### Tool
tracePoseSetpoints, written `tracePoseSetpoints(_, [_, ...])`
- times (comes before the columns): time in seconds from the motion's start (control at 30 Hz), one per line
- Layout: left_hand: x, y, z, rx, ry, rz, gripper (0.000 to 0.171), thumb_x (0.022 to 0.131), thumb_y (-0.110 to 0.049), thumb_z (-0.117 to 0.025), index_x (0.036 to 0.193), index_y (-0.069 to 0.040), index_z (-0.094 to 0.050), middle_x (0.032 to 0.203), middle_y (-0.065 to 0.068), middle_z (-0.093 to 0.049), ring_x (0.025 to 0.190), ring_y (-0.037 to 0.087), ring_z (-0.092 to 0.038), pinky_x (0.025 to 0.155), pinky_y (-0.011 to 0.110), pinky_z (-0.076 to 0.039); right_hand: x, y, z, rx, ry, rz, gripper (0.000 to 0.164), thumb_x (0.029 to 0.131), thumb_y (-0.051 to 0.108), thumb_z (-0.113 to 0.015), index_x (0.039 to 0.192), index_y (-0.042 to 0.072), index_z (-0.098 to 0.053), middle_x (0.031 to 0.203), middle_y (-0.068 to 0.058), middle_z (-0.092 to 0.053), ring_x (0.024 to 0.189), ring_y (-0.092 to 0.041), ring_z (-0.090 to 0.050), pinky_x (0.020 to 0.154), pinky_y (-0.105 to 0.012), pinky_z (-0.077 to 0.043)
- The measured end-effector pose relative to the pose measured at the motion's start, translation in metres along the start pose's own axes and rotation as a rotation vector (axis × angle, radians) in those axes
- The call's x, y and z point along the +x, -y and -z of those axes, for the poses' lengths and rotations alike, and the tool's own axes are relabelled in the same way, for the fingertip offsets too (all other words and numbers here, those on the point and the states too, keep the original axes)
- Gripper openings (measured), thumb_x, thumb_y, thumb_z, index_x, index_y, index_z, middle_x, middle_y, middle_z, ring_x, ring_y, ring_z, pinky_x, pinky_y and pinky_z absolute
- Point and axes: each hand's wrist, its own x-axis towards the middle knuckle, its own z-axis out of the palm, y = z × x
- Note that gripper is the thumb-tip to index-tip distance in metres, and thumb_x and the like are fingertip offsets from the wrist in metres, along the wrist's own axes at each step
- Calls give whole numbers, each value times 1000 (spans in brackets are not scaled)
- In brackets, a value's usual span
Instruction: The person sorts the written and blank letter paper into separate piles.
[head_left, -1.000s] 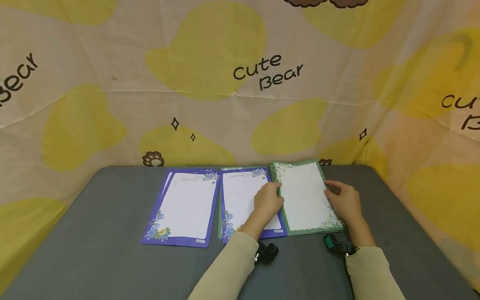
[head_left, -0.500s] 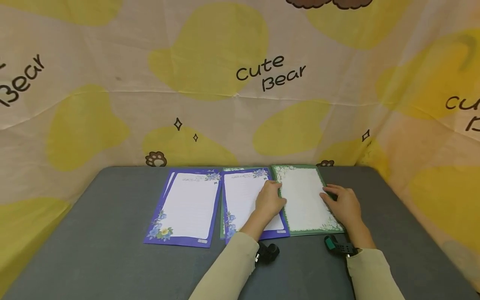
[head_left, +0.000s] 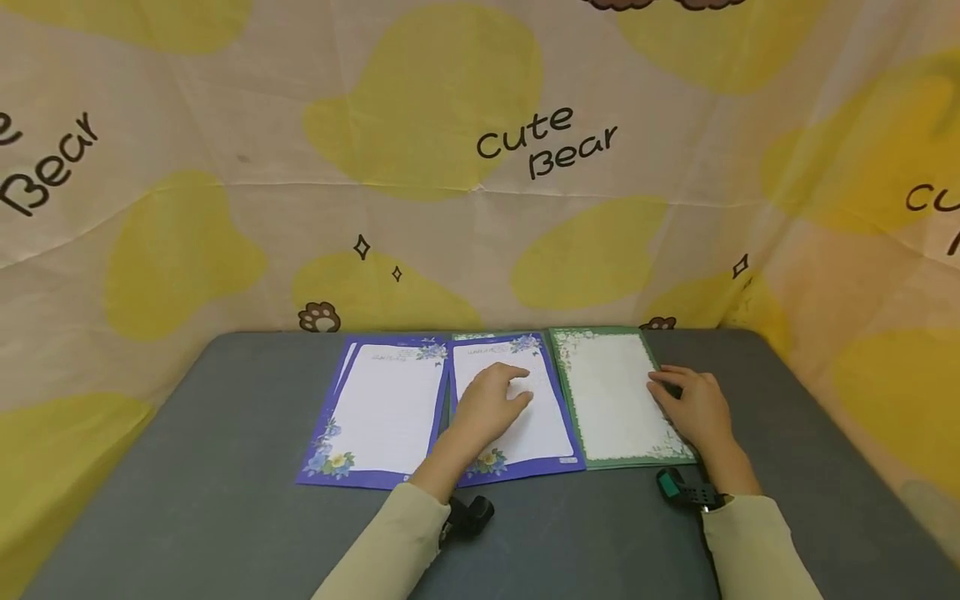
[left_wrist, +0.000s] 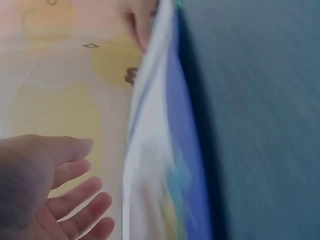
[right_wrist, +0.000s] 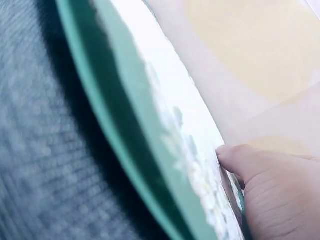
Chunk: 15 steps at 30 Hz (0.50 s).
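My left hand hovers with parted fingers over the middle purple-bordered sheet, holding nothing. The left wrist view has that hand with its fingers loosely spread, apart from the blurred sheet edge. At the right edge of a green-bordered floral sheet, my right hand pinches the paper, thumb on the top face and fingers around the edge. The right wrist view shows the thumb at that edge; the fingers are mostly hidden. A second green layer lies under the top sheet, with a dark gap between.
On the left lies another purple-bordered sheet with blue and yellow flowers, more paper edges showing beneath it. Bits of green paper peek out behind the middle sheet. The grey table meets a yellow-patterned cloth at its back edge.
My left hand has let go of the green sheet's left edge and moved left over the middle purple sheet. The green sheet's far edge has settled slightly; my right hand stays at its right edge.
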Motion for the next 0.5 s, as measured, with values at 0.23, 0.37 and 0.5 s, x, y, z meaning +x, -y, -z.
tracePoseSetpoints(0.23, [-13, 39, 10, 67, 3, -38, 84, 79, -54, -81, 147, -12, -54, 155, 14, -48, 148, 37, -39, 120, 57, -34, 1, 3, 4, -16, 11, 15, 33, 98, 26, -67, 121, 4, -74, 137, -23, -63, 117, -49, -52, 89, -62, -47])
tracePoseSetpoints(0.37, [-13, 53, 10, 78, 47, -51, 98, 74, -62, -81, 152, -14, -46, 163, 14, -36, 155, 38, -26, 125, 58, -25, 1, 6, 5, -28, 30, -4, 35, 99, 29, -65, 122, 3, -73, 137, -24, -62, 119, -50, -51, 90, -64, -46])
tracePoseSetpoints(0.5, [-15, 62, 8, 139, 92, -77, 101, 74, -64, -79, 153, -11, -45, 165, 15, -32, 156, 37, -23, 127, 54, -20, 1, 16, 5, -29, 9, -22, 39, 99, 30, -64, 125, 2, -71, 137, -26, -61, 120, -50, -52, 92, -65, -46])
